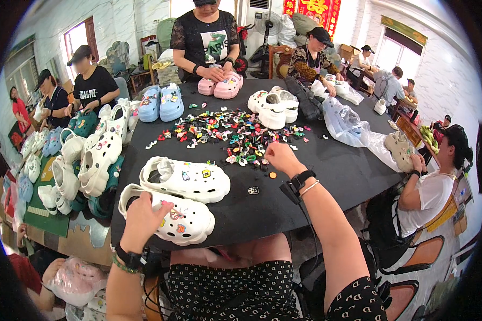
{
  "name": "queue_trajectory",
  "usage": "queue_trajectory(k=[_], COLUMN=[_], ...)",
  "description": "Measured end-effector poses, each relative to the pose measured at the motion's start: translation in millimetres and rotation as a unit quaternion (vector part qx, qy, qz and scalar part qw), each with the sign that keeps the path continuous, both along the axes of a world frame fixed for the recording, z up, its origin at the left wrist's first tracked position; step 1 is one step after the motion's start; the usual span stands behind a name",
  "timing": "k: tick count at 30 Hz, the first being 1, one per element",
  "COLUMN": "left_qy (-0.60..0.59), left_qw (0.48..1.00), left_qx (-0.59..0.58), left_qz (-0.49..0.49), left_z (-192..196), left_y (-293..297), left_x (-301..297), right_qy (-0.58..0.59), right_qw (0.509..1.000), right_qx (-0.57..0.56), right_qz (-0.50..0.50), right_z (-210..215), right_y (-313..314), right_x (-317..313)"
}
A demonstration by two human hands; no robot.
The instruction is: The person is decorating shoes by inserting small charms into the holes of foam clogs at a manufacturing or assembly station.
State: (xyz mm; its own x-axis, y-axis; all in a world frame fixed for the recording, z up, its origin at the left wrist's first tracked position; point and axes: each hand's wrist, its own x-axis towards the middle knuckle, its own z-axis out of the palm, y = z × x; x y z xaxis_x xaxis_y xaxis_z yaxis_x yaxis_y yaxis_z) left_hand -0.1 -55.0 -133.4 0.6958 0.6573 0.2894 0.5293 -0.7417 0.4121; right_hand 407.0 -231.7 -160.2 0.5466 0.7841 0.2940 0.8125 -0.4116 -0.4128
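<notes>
Two white clogs lie side by side at the table's near left. Colourful shoe charms sit in the holes of both the farther clog [190, 181] and the nearer clog [195, 222]. My left hand [143, 219] grips the nearer clog around its opening, thumb by a charm on its upper; most of the fingers are hidden. At the near right edge of a loose pile of shoe charms [214, 128], my right hand [282, 159] is closed with fingers curled together. Whatever it pinches, if anything, is hidden. A football charm [253, 190] and an orange round charm [273, 175] lie close by.
Blue clogs [160, 103], pink clogs [227, 85] under a co-worker's hands, and more white clogs [274, 107] stand beyond the pile. Many clogs [93, 160] are stacked at left. Plastic bags [348, 125] lie at right, where another person handles a beige clog [400, 150].
</notes>
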Motion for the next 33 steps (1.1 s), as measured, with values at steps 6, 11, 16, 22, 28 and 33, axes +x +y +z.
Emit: queue_trajectory(k=[6,11,16,22,28,33], left_qy=[0.125,0.057,-0.092,-0.095,-0.147,-0.168], left_qw=[0.932,0.889,0.802,0.759,0.719,0.715], left_qx=[-0.339,-0.453,-0.585,-0.641,-0.674,-0.672], left_qz=[-0.028,-0.048,-0.081,-0.059,-0.091,-0.096], left_z=[26,18,8,6,8,6], left_y=[23,24,6,-2,-9,-11], left_x=[12,6,4,12,13,11], right_qy=[0.085,0.064,0.032,-0.004,-0.092,-0.030], right_qw=[0.995,0.996,0.997,0.999,0.995,0.996], right_qx=[-0.036,-0.057,-0.074,-0.039,-0.046,-0.068], right_qz=[0.025,0.008,0.000,0.029,0.014,0.050], right_z=[-27,-35,-39,-37,-51,-41], right_y=[3,20,28,17,14,8], right_x=[-4,-10,-12,-9,-18,-19])
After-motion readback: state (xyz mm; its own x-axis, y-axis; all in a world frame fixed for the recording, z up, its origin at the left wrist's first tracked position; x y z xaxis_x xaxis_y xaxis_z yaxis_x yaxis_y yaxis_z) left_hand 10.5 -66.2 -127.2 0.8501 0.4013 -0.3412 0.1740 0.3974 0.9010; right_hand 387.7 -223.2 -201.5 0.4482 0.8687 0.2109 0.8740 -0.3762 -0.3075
